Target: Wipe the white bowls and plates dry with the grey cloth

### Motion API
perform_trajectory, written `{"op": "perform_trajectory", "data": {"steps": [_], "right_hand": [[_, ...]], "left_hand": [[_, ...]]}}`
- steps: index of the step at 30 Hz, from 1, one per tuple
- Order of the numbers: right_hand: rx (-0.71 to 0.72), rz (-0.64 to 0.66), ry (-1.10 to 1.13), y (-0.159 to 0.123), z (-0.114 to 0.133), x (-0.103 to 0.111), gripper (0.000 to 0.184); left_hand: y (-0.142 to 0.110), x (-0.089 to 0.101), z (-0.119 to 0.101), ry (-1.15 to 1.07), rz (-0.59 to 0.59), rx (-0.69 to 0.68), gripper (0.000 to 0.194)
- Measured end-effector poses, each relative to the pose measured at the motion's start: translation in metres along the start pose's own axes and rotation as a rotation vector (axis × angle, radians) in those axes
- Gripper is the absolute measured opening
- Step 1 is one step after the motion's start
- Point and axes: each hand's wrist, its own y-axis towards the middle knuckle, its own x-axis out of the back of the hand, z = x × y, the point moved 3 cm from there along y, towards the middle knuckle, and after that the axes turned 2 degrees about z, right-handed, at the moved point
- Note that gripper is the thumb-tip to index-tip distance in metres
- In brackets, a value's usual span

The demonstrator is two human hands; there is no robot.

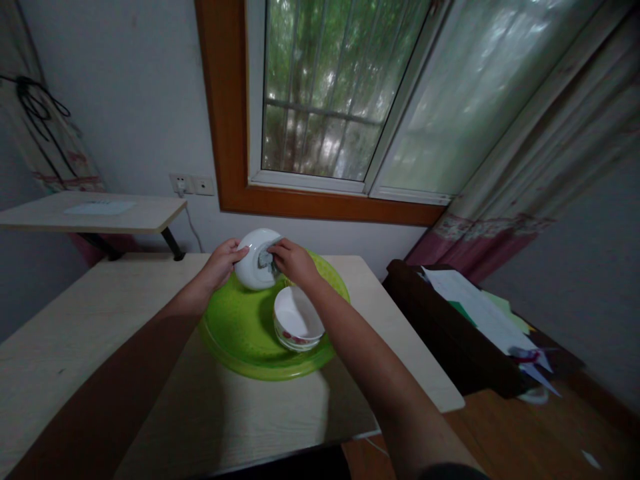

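Observation:
In the head view, my left hand (223,262) grips the rim of a white bowl (248,272), thumb on its outer side. The bowl is tilted, its round foot turned towards me. My right hand (296,263) pinches a crumpled grey-green scrubbing cloth (265,257) against the bowl's underside. Its exact material is hard to make out. Beneath both hands lies a large green plastic basin (240,347). Stacked white bowls (298,315) with a red floral pattern sit inside it, below my right forearm, which covers part of their right edge.
The basin rests on a light wooden table (60,373). A raised shelf (45,212) with a paper on it stands at the left. A window (320,120) is behind. Right of the table, a dark brown cabinet (425,320) bears papers (465,300).

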Motion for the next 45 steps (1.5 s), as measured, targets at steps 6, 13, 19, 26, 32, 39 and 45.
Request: {"op": "perform_trajectory", "data": {"steps": [6,13,19,26,32,39,45], "right_hand": [[-0.183,0.114,-0.103,-0.003,-0.010,0.000,0.027],[0.033,0.219,0.113,-0.006,0.000,-0.013,0.016],[0.007,-0.001,0.254,-0.002,-0.003,-0.007,0.017],[-0.300,-0.161,0.112,-0.003,-0.031,0.002,0.018],[-0.421,-0.249,0.114,-0.006,-0.046,0.004,0.016],[-0.445,-0.258,0.126,-0.008,-0.047,0.005,0.016],[-0.466,-0.246,0.153,-0.008,-0.048,0.005,0.015]], "left_hand": [[0.000,0.003,-0.004,-0.003,-0.054,-0.051,0.041],[0.002,0.003,0.003,0.030,-0.022,-0.034,0.042],[0.003,0.000,0.008,0.086,0.045,-0.033,0.046],[0.004,0.003,0.013,0.120,0.008,0.003,0.045],[0.004,0.002,0.014,0.163,0.025,0.023,0.044],[0.003,0.002,0.014,0.195,0.038,0.027,0.040],[0.008,0.005,0.018,0.210,0.046,0.024,0.039]]}}
